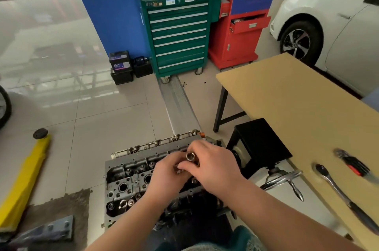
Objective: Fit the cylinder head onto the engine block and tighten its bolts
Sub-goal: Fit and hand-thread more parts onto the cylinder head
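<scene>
Both forearms reach in over cylinder head (143,179) seated on block, near-centre; right hand (211,165) fingers pinch socket (190,156), left hand (164,176) steadies w/ curled fingers—seat it square before fetching ratchet (336,187) off desk (287,96).

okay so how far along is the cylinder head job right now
Done: the cylinder head already sits on the engine. In hand: both hands, the left hand and right hand, hold a socket above it. Left: tightening, since the ratchet lies untouched on the table.
</scene>
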`<act>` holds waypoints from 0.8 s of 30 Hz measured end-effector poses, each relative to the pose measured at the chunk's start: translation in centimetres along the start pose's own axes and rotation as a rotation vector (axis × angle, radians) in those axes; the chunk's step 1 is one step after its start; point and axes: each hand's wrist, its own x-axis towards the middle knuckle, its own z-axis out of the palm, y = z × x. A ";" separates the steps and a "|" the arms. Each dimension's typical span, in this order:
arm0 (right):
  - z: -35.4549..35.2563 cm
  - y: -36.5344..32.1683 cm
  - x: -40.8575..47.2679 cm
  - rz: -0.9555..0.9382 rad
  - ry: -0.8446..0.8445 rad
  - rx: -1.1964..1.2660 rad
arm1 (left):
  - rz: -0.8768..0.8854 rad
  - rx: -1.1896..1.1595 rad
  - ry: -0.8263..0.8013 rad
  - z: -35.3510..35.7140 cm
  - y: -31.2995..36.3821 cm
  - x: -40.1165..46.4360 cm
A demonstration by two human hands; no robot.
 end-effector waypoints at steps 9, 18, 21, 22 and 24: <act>-2.1 -1.0 0.5 -0.210 -0.243 -0.070 | 0.133 -0.038 -0.129 -1.2 0.2 -0.2; -2.4 -1.8 0.4 -0.263 -0.240 -0.130 | 0.153 0.037 -0.129 -1.3 -0.9 0.4; -2.5 -1.9 0.5 -0.200 -0.293 -0.113 | 0.125 -0.095 -0.223 -2.2 -0.6 0.4; -2.5 -2.2 0.7 -0.146 -0.251 -0.142 | 0.122 -0.127 -0.222 -2.3 -0.6 0.5; -2.3 -2.6 1.3 -0.066 -0.168 -0.293 | 0.099 -0.173 -0.162 -2.6 -0.4 0.8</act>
